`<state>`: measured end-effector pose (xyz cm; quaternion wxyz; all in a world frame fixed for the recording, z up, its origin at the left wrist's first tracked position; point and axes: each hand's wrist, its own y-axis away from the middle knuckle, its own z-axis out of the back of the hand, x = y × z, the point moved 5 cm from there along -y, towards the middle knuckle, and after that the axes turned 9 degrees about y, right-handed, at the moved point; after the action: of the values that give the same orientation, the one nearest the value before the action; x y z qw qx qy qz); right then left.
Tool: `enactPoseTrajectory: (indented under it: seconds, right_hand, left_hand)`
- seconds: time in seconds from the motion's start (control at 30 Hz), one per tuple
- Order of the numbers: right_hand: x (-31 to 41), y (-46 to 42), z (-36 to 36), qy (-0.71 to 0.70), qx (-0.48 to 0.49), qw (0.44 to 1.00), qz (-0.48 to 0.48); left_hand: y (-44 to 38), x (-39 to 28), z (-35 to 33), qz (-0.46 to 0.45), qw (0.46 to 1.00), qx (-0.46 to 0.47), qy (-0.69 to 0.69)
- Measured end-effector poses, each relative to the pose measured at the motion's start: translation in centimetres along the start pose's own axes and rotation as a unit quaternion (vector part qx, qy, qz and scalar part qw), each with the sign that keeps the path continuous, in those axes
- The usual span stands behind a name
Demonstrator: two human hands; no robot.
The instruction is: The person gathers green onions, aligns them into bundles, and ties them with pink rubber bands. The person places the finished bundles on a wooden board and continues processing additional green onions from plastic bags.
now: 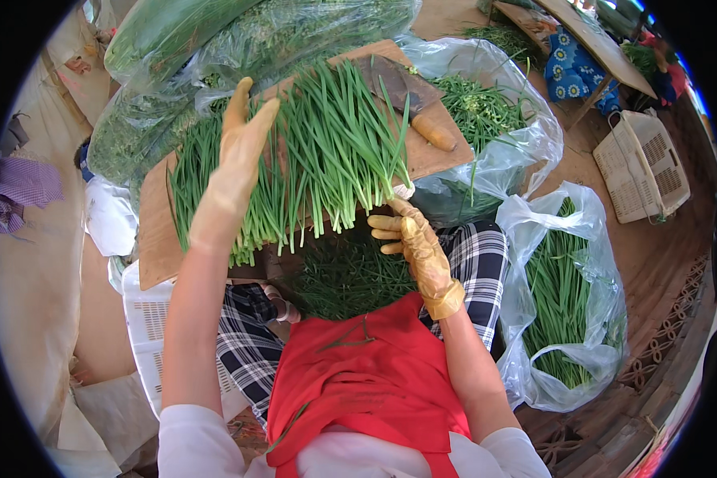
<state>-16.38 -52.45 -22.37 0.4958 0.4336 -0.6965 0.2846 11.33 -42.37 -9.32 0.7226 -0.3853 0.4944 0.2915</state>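
A layer of garlic chives [340, 131] lies across a wooden board [155, 239] in front of me, pale stalk ends towards me. My left hand [239, 149], in a yellowish glove, is over the left part of the chives, thumb and fingers apart. At the near right corner of the layer is my right hand [418, 251], gloved too. Its index fingertip touches or nearly touches the lowest stalk ends, and the other fingers are loosely bent with nothing visible in them. A broad-bladed knife [433, 131] with a wooden handle lies on the board's right side.
Large clear bags of greens [161, 42] stand behind the board. An open plastic bag [484, 113] of trimmings is right of it; another bag [558, 299] holds long chives. Loose greens [352, 275] lie below the board. Plastic crates [639, 167] stand around. Another person is at far right.
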Motion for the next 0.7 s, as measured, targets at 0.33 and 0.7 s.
enactPoseTrajectory:
  seconds: [0.33, 0.7]
  right_hand:
    - [7.7, -0.3, 4.8, 0.303, -0.206, 0.929, 0.045]
    - [6.7, -8.0, 1.1, 0.491, -0.033, 0.853, -0.173]
  left_hand:
    - [24.5, 5.4, 1.9, 0.359, 0.877, 0.010, 0.320]
    - [15.5, 7.3, -10.6, 0.389, 0.781, 0.163, 0.461]
